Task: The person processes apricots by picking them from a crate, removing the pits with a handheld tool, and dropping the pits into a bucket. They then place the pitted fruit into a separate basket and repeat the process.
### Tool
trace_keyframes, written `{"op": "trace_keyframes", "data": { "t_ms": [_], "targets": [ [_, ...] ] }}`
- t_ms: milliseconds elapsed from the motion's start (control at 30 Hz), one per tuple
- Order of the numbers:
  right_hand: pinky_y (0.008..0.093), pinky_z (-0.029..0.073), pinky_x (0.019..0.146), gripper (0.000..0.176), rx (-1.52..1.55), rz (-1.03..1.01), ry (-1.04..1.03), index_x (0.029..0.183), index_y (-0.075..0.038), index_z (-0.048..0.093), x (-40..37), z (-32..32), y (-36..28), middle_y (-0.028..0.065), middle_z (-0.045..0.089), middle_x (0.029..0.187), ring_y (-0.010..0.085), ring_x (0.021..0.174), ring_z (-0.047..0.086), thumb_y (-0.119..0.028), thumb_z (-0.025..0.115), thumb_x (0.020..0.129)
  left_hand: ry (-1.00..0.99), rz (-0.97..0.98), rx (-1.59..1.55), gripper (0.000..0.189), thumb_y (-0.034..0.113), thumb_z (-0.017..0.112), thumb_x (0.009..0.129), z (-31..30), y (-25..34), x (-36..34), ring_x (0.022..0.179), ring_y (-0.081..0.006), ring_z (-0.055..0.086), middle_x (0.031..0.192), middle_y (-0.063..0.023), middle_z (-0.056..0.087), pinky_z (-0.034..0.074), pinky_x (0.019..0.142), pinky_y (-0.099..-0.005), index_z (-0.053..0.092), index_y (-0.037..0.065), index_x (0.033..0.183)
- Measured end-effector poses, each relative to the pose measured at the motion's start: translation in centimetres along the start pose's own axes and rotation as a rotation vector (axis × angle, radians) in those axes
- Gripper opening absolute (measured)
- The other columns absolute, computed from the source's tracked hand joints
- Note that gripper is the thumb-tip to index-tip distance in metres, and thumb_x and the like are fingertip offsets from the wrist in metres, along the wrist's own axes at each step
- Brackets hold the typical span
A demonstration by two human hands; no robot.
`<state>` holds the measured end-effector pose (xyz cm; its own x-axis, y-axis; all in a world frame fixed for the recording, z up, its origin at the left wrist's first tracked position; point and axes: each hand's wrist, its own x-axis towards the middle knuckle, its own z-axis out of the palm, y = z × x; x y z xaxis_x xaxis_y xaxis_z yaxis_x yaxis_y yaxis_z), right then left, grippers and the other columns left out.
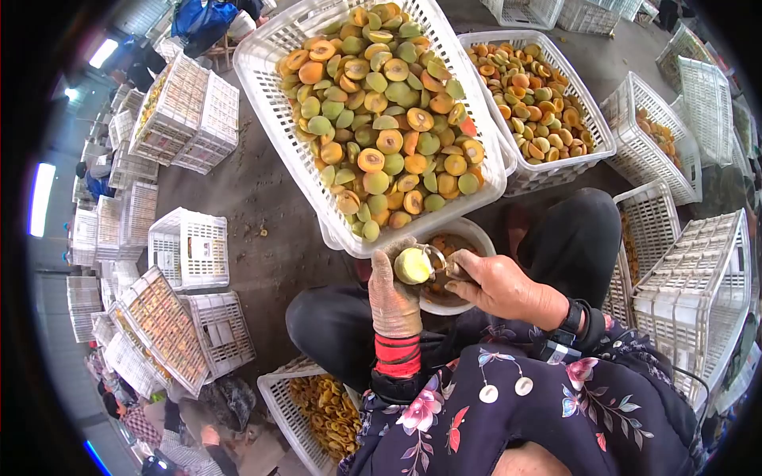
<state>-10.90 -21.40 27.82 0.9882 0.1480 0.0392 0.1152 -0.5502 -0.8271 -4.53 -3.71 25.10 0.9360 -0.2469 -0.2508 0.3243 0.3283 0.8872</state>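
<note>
Concrete floor, left hand (394, 297) holds fruit (413, 266) toward right hand (500, 287)

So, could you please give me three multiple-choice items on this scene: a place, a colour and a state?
1. Where is the white bowl? A. right beneath the hands B. on a shelf C. on a chair
2. What colour is the left glove's cuff? A. blue B. red C. green
3. How is the left hand? A. open, empty B. closed around a fruit C. in a pocket
Answers: A, its rim shows under both hands; B, a red band circles the wrist; B, its fingers wrap a pale fruit, with a metal tool in the right hand against it.
</note>
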Motion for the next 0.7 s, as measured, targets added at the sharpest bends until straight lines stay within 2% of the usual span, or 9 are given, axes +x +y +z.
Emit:
{"op": "trace_keyframes", "data": {
  "t_ms": [167, 233, 367, 433, 467, 500, 567, 600, 700],
  "targets": [
    [0.0454, 0.052, 0.061, 0.028, -0.186, 0.015, -0.061, 0.101, -0.002, 0.05, -0.8, 0.3, -1.0, 0.018, 0.065, 0.077, 0.0383, 0.072, 0.066, -0.019, 0.068, 0.087, -0.053, 0.052, 0.041, 0.056, 0.046, 0.041, 0.104, 0.2, 0.2, -0.5, 0.087, -0.0213, 0.065, 0.102, -0.015, 0.065, 0.055, 0.074, -0.0302, 0.052, -0.004, 0.126],
    [0.0456, 0.052, 0.061, 0.029, -0.193, -0.019, 0.0, 0.103, -0.001, 0.051, -1.0, 0.2, -1.1, 0.0183, 0.065, 0.078, 0.0386, 0.074, 0.066, -0.02, 0.067, 0.088, -0.115, 0.359, 0.326, 0.052, 0.04, 0.046, 0.103, 0.4, 0.2, -0.6, 0.091, -0.0227, 0.065, 0.106, -0.0164, 0.064, 0.055, 0.076, -0.0323, 0.051, -0.005, 0.129],
    [0.0427, 0.052, 0.06, 0.029, -0.058, -0.105, 0.074, 0.107, 0.0, 0.052, -1.3, 0.8, -0.7, 0.0179, 0.065, 0.078, 0.0384, 0.071, 0.065, -0.018, 0.066, 0.09, -0.145, 0.435, 0.261, 0.049, 0.031, 0.056, 0.1, 1.1, 1.0, -1.0, 0.096, -0.0245, 0.064, 0.11, -0.0176, 0.062, 0.055, 0.081, -0.0342, 0.047, -0.003, 0.135],
    [0.0398, 0.05, 0.059, 0.029, 0.314, -0.082, 0.112, 0.112, 0.001, 0.052, -1.5, 1.3, -0.7, 0.0148, 0.063, 0.077, 0.0321, 0.066, 0.065, -0.016, 0.065, 0.092, -0.209, 0.108, -0.227, 0.055, 0.025, 0.065, 0.095, 1.5, 2.0, -1.5, 0.1, -0.0259, 0.064, 0.116, -0.0182, 0.061, 0.054, 0.087, -0.0361, 0.044, 0.0, 0.139],
    [0.032, 0.045, 0.053, 0.029, 0.379, -0.14, 0.168, 0.115, -0.001, 0.052, -1.2, 1.7, -0.6, 0.0057, 0.058, 0.073, 0.0172, 0.058, 0.057, -0.018, 0.064, 0.094, -0.213, 0.075, -0.186, 0.063, 0.021, 0.072, 0.089, 1.0, 1.8, -1.5, 0.11, -0.0251, 0.06, 0.122, -0.018, 0.06, 0.05, 0.095, -0.037, 0.042, 0.002, 0.141],
    [0.032, 0.045, 0.053, 0.029, 0.378, -0.139, 0.168, 0.115, -0.001, 0.052, -1.5, 1.3, -0.7, 0.0057, 0.058, 0.073, 0.0172, 0.058, 0.057, -0.018, 0.064, 0.094, -0.214, 0.074, -0.186, 0.063, 0.021, 0.072, 0.089, 0.8, 1.6, -1.4, 0.11, -0.0251, 0.06, 0.122, -0.018, 0.06, 0.05, 0.095, -0.037, 0.042, 0.002, 0.141],
    [0.0248, 0.039, 0.048, 0.029, 0.991, 0.344, -0.175, 0.116, -0.004, 0.053, -1.6, -0.4, -2.0, -0.0023, 0.052, 0.071, 0.0061, 0.055, 0.047, -0.022, 0.063, 0.096, -0.289, 0.219, -0.102, 0.069, 0.019, 0.077, 0.084, 0.7, 1.5, -1.4, 0.114, -0.0258, 0.059, 0.124, -0.0182, 0.059, 0.048, 0.099, -0.0375, 0.042, 0.001, 0.141],
    [0.0196, 0.033, 0.047, 0.03, 1.063, 0.358, -0.184, 0.119, -0.006, 0.053, -1.7, -0.2, -1.8, -0.0059, 0.048, 0.071, 0.0024, 0.053, 0.042, -0.025, 0.062, 0.098, -0.272, 0.195, -0.066, 0.075, 0.017, 0.082, 0.08, 0.7, 1.7, -1.6, 0.118, -0.0259, 0.057, 0.127, -0.0179, 0.058, 0.047, 0.102, -0.0379, 0.041, 0.0, 0.14],
    [0.0202, 0.033, 0.047, 0.032, 1.22, 0.4, -0.158, 0.121, -0.006, 0.053, -1.5, -0.3, -1.8, -0.0054, 0.048, 0.071, 0.0025, 0.054, 0.042, -0.025, 0.062, 0.098, -0.316, 0.253, 0.065, 0.075, 0.015, 0.082, 0.08, 0.5, 1.6, -1.6, 0.12, -0.0264, 0.056, 0.131, -0.0171, 0.056, 0.046, 0.103, -0.038, 0.041, -0.001, 0.14]
  ]
}}
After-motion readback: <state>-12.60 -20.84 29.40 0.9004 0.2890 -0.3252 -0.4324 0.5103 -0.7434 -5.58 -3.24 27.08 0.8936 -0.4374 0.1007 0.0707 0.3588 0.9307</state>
